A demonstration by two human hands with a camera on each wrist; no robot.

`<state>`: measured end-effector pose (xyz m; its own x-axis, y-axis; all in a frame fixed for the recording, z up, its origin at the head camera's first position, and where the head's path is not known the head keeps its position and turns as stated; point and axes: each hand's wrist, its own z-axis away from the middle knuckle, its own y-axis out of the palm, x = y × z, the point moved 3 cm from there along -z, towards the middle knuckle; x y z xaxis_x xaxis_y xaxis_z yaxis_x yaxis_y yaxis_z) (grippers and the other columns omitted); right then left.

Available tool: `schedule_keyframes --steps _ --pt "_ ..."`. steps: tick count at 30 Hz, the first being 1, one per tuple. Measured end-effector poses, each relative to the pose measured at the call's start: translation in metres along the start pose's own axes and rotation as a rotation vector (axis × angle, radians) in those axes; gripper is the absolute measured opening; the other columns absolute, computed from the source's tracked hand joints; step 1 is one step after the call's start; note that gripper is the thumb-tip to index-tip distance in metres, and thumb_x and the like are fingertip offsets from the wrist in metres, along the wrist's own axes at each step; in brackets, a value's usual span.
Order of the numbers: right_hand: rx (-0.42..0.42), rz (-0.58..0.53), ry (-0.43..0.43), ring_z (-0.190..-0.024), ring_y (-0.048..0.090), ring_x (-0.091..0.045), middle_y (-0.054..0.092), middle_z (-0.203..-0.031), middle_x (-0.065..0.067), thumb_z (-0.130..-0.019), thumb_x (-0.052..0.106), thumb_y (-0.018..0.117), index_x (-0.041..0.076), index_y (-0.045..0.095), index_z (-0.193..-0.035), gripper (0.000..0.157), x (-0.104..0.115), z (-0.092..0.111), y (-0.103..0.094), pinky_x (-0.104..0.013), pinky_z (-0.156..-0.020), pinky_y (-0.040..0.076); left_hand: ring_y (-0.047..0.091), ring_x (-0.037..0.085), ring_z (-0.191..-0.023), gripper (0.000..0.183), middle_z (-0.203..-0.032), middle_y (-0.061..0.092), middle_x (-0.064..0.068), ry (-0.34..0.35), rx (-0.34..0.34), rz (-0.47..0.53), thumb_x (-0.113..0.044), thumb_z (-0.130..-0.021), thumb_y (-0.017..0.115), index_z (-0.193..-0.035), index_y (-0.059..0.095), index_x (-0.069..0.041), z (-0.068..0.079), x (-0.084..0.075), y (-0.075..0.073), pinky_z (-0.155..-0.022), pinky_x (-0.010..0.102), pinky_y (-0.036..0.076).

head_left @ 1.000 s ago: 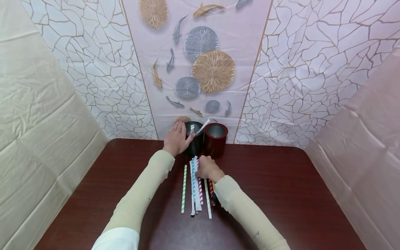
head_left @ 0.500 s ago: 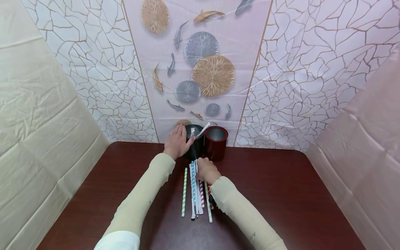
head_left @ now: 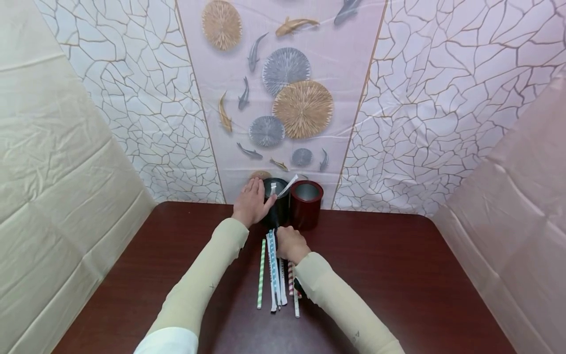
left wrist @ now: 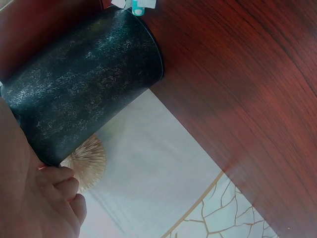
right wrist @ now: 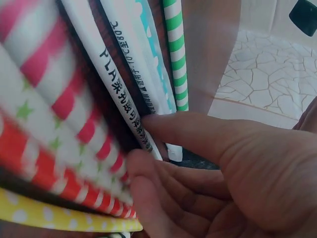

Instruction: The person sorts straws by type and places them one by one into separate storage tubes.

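Observation:
My left hand (head_left: 252, 202) holds the black cup (head_left: 279, 212) at its left side, thumb across the front. In the left wrist view, finger ends (left wrist: 68, 187) lie by the cup's rim; the thumb is hidden. Two white-wrapped straws (head_left: 289, 185) stick out of this cup. Below the cups, my right hand (head_left: 293, 244) is over a row of straws. Its thumb and index finger pinch a white-wrapped straw (right wrist: 106, 64) printed with black writing. Beside it lie a blue-dotted wrapped straw (right wrist: 148, 25), a green-striped straw (right wrist: 176, 49) and a pink-striped straw (right wrist: 74, 94).
A dark red cup (head_left: 306, 209) stands to the black cup's right, near the wall. Star-patterned (right wrist: 22, 111), red-striped (right wrist: 29, 158) and yellow dotted straws (right wrist: 49, 218) lie on the row's right. The dark red table (head_left: 389, 275) extends on both sides.
My right hand has shifted slightly left among the straws, and the pink-striped straw now lies further right. The left hand stays at the black cup. The head view has tilted slightly upward.

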<state>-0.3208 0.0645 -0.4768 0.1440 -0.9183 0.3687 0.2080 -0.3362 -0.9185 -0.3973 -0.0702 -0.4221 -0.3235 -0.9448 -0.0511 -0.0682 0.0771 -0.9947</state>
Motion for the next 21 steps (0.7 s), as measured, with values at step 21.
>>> schedule_keyframes --steps 21 --pt "0.035 -0.212 0.124 -0.052 0.065 -0.019 0.067 -0.068 -0.011 -0.087 0.014 0.085 0.001 0.068 -0.095 0.023 -0.018 -0.016 0.007 -0.028 -0.048 0.053 0.016 0.034 -0.166 0.085 -0.176 0.018 0.022 -0.003 0.000 0.015 -0.061 -0.112 0.021 -0.166 0.018 0.004 0.000 -0.001 -0.001 -0.136 0.043 0.017"
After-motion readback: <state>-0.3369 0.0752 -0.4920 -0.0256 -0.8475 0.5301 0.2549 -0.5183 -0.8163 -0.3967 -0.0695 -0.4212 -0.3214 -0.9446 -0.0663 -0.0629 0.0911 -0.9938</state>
